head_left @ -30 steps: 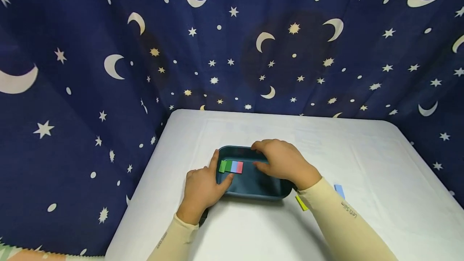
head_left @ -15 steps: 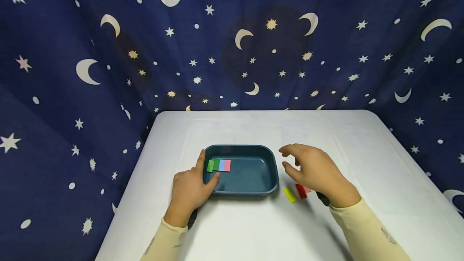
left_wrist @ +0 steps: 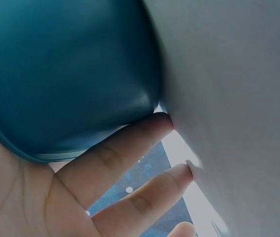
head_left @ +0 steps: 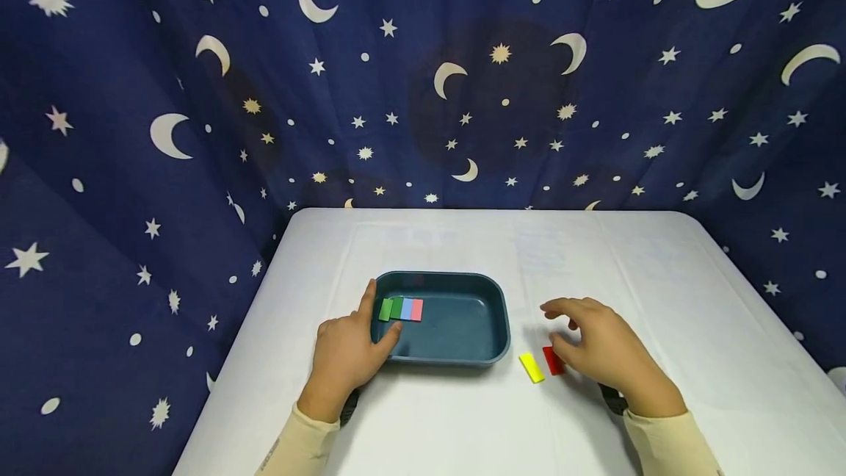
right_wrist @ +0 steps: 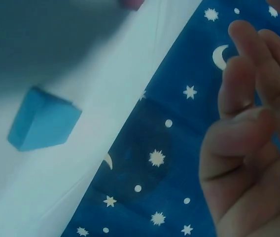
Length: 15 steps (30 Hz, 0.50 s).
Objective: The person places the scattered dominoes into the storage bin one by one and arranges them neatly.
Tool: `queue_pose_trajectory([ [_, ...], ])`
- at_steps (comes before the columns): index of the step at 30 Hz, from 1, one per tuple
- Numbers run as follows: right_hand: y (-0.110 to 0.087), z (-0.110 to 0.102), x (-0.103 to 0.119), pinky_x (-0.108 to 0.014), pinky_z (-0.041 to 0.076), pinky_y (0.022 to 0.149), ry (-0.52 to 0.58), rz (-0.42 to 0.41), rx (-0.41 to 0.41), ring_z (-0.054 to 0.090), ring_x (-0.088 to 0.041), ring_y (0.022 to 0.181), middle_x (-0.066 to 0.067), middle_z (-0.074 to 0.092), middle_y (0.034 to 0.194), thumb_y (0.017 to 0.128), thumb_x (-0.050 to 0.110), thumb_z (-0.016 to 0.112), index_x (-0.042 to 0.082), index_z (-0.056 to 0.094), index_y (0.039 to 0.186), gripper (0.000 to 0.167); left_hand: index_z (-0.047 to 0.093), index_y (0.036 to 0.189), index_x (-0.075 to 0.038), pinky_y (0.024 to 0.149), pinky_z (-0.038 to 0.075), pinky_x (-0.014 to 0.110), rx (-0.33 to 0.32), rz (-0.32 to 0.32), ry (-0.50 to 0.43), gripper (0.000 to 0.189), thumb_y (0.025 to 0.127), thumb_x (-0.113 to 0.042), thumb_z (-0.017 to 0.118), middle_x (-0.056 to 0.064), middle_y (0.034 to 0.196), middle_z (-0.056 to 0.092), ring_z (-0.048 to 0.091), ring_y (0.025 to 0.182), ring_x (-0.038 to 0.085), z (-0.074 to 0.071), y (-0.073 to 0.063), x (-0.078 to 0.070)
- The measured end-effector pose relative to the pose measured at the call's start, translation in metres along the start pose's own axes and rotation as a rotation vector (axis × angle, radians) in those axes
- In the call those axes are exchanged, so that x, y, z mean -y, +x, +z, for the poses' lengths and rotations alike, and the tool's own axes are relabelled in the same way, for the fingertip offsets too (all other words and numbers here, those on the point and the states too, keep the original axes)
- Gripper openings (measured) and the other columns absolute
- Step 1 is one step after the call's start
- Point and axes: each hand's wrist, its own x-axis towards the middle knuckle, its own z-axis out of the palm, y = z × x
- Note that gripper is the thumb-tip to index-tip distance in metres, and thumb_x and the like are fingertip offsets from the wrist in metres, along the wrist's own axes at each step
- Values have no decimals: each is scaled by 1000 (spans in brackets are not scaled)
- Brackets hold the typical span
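A dark teal tray (head_left: 456,336) lies on the table. My left hand (head_left: 349,353) grips its left end, thumb over the front rim; in the left wrist view, fingers (left_wrist: 130,148) lie along the outer wall. Inside, a light green block (head_left: 385,309), a dark green block (head_left: 396,308), a blue block (head_left: 406,309) and a pink block (head_left: 417,310) form a row. My right hand (head_left: 604,347) hovers over the table right of the tray, fingers loosely bent, holding nothing. Below it lies a partly hidden red block (head_left: 552,361), with a yellow block (head_left: 532,367) beside it.
A blue block (right_wrist: 44,121) rests on the white table (head_left: 463,417) in the right wrist view. Part of a pinkish thing (right_wrist: 131,4) shows at that view's top edge. A dark blue curtain (head_left: 396,94) with moons and stars hangs behind the table.
My right hand has left the tray and moved right, then lower, towards the loose blocks. My left hand stays on the tray. The head view has shifted somewhat.
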Motion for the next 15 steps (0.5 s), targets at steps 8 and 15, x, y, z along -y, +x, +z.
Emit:
queue_pose_trajectory([
  [8, -9, 4, -10, -41, 53, 76, 35, 47, 20, 61, -16, 89, 11, 73, 110, 82, 13, 84, 22, 75, 123, 43, 36, 166, -12, 67, 49, 54, -7, 2, -7, 93, 97, -69, 58, 6, 71, 68, 67, 63, 28, 0, -2, -1],
  [15, -17, 7, -14, -43, 56, 85, 62, 10, 49, 63, -14, 97, 15, 73, 108, 81, 12, 86, 21, 75, 123, 44, 36, 166, -11, 62, 47, 51, -13, 6, 4, 93, 96, -69, 59, 6, 71, 67, 63, 58, 25, 1, -3, -3],
])
